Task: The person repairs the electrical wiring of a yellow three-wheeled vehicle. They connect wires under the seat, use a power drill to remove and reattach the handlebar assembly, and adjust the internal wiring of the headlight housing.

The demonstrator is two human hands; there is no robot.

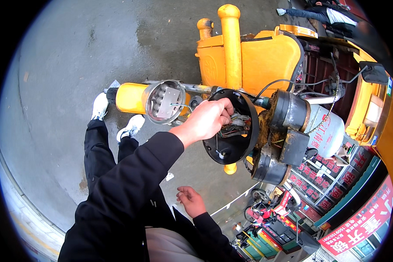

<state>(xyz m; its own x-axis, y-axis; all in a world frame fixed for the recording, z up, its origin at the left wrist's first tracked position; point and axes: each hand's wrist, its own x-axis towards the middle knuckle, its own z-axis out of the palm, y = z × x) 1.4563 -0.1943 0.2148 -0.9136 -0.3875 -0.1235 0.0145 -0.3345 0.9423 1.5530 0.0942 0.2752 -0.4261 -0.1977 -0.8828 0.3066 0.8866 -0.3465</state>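
My left hand (207, 118) reaches into the round black headlight shell (214, 150), fingers pinched at a bundle of thin wires (238, 126). The fingertips are partly hidden against the wires. Beside the shell, a round lamp unit (167, 97) with a metal plate and grey cups sits over the yellow front fender (131, 98). A thin cable (182, 105) runs from its plate toward my wrist. Lower in view, my right hand (191, 201) hangs away from the vehicle, fingers loosely bent and apart, holding nothing.
Two black round gauge housings (288, 109) (270, 163) adjoin the shell. Yellow body panels (270, 59) with bars and a mirror (374, 72) surround it, and a pale gas cylinder (325, 131) stands behind. Shopfront signs (358, 218) and parked vehicles are farther off. Another person (332, 17) shows at the upper right.
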